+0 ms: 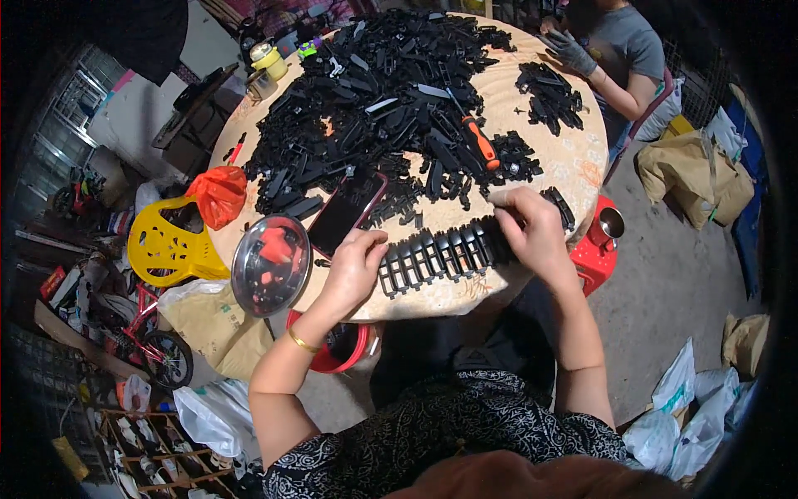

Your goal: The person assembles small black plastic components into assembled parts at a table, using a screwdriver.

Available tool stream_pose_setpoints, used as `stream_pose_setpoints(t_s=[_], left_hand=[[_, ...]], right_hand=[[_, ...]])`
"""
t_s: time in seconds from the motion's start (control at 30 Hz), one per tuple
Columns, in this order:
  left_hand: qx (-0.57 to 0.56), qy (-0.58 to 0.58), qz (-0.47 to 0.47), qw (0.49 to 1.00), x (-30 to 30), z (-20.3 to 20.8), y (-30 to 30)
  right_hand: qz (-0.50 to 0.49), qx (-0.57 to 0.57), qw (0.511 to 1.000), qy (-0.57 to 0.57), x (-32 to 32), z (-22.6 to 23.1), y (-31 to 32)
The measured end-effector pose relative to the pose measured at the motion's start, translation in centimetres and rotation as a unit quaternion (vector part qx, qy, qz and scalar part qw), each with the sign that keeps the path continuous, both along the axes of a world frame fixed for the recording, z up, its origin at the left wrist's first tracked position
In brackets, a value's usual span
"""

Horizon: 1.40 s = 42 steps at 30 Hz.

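A black cable drag chain [436,255] of plastic links lies along the near edge of the round table. My left hand [352,268] is closed, fingers curled, at the chain's left end. At its right end, my right hand [536,231] pinches the links between thumb and fingers; what lies under those fingers is partly hidden. Just beyond my left hand is a dark-screened phone [347,212]. A big heap of loose black plastic parts [374,100] covers much of the table, and an orange-and-black screwdriver [480,143] rests on its right side.
Left of my left hand stands a clear-lidded bowl [271,264] with red pieces. An orange bag [219,197] and a yellow stool [170,241] are at the table's left. Across the table sits a person with a gloved hand [570,53]. A red stool [600,249] holds a metal cup.
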<state>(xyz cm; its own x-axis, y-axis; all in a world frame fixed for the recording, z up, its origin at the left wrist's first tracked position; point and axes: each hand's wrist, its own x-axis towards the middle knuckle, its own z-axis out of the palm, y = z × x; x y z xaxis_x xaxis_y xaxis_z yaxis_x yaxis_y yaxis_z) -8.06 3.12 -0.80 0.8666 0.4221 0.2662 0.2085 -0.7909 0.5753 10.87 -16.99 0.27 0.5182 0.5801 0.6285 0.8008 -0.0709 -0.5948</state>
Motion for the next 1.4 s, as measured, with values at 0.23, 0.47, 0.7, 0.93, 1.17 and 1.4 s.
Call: stream_pose_setpoints(t_s=[0.23,0.47,0.7,0.93,1.17,1.4], left_hand=[[0.12,-0.011,-0.019,0.993,6.9,2.5,0.7],[0.232,0.106,0.028,0.966,13.9,0.9,0.6],[0.092,-0.002,0.033,0.995,13.3,0.7,1.5],[-0.194,-0.151,-0.063,0.967,9.0,2.5,-3.0],[-0.508,-0.056,-0.146,0.847,6.2,1.8,-5.3],[-0.184,-0.038,-0.087,0.978,5.7,1.7,-8.0]], right_hand=[[0.038,0.084,0.993,0.077,-3.5,-0.7,-0.9],[0.045,0.065,0.994,0.072,-5.8,-0.8,-2.6],[0.027,0.094,0.991,0.086,-5.3,-2.1,-3.6],[0.026,0.155,0.98,0.126,-5.4,-2.0,-2.4],[0.026,0.201,0.971,0.127,-5.5,-0.5,-1.2],[0.052,0.193,0.978,0.064,-5.7,-0.7,0.6]])
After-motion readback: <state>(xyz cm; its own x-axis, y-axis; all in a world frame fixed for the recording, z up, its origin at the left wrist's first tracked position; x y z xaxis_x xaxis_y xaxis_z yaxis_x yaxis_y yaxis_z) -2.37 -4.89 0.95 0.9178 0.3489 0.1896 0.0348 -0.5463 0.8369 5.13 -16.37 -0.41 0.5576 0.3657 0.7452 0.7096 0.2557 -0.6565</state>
